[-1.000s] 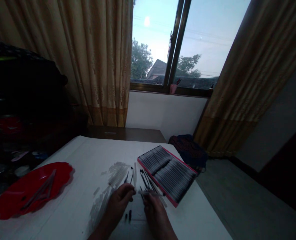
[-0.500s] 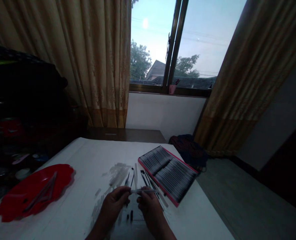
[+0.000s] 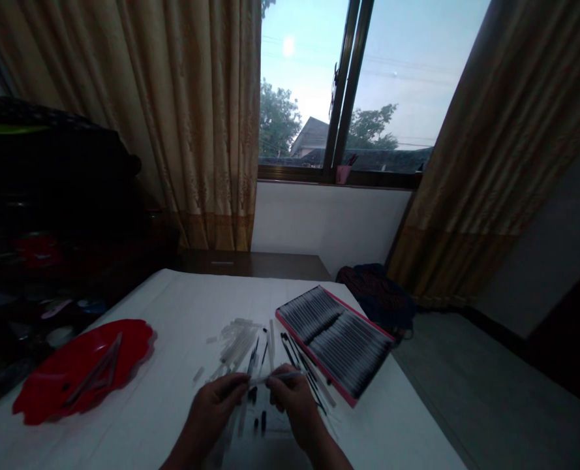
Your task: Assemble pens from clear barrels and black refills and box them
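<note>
Over the white table, my left hand (image 3: 214, 401) pinches the left end of a thin, pale, translucent tube (image 3: 258, 380). My right hand (image 3: 293, 398) grips the same tube further right, and its other end sticks out past those fingers. Below the hands lie small black pieces like caps (image 3: 263, 421). Short pale strips (image 3: 238, 343) are heaped just beyond my left hand. Slim dark pen-like sticks (image 3: 305, 365) lie beyond and beside my right hand. Part of the tube is hidden by my fingers.
A pink-edged tray (image 3: 355, 399) packed with rows of pen-like sticks lies at the right. On the left, a red scalloped plate (image 3: 40, 385) carries a clear, pinkish plastic piece. The white table (image 3: 182, 303) ends at the right above the floor.
The view has turned slightly left, so everything sits a little further right. Both hands keep hold of the tube, which now slants slightly, its left end lower.
</note>
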Demonstrator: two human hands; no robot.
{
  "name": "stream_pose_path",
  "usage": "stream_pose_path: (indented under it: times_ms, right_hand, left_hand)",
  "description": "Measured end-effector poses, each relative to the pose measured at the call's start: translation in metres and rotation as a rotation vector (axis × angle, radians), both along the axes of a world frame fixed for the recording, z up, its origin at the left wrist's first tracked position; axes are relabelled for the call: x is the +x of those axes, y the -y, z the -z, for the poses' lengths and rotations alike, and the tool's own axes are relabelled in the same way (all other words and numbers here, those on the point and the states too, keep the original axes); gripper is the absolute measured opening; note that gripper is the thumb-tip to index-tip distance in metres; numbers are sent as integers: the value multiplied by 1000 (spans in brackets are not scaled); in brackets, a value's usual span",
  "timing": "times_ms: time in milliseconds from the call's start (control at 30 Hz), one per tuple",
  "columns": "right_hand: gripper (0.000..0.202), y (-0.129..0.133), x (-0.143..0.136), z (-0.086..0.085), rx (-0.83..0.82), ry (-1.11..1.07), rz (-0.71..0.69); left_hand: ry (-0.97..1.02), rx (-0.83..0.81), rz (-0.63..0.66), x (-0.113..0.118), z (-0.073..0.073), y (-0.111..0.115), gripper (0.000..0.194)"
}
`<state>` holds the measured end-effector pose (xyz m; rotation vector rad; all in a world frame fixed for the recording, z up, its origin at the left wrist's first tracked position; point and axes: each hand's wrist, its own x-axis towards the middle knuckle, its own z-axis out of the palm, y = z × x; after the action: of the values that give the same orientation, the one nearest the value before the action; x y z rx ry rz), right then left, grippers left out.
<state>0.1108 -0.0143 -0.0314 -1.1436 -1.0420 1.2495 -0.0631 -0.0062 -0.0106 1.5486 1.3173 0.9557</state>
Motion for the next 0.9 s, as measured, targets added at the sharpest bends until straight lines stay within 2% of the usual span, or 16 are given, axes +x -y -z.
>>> stream_pose_path:
  times_ms: [100,200,300,367,500,633,700,800,900]
  right_hand:
    - [31,-1,-7,-3,-14,64,-7]
    - [29,-1,-8,-1,-27,51,-73]
    - [39,0,-3,3,-26,-20,-128]
    - [36,-1,-1,7,16,-16,-152]
    - [28,-6,-3,12,93,133,-161]
    - [45,-12,-10,15,135,390,-97]
    - [48,-14,-11,19,187,442,-91]
    - [37,-15,-10,27,209,347,-98]
    - [36,-14,-8,32,171,223,-118]
  left_hand:
    - [-27,-25,14,-7,-1,2,31]
    - [-72,-37,1,-18,1,4,31]
    - [-84,-64,-60,-35,9,3,32]
    - [-64,-75,-86,-47,16,1,33]
    - [-44,-75,-98,-63,26,-4,35]
    - [-7,-105,-148,-68,32,-9,37]
    - [-1,-111,-172,-69,35,-9,37]
    - [3,-124,-200,-69,38,-9,38]
    - [9,-136,-210,-68,38,-8,40]
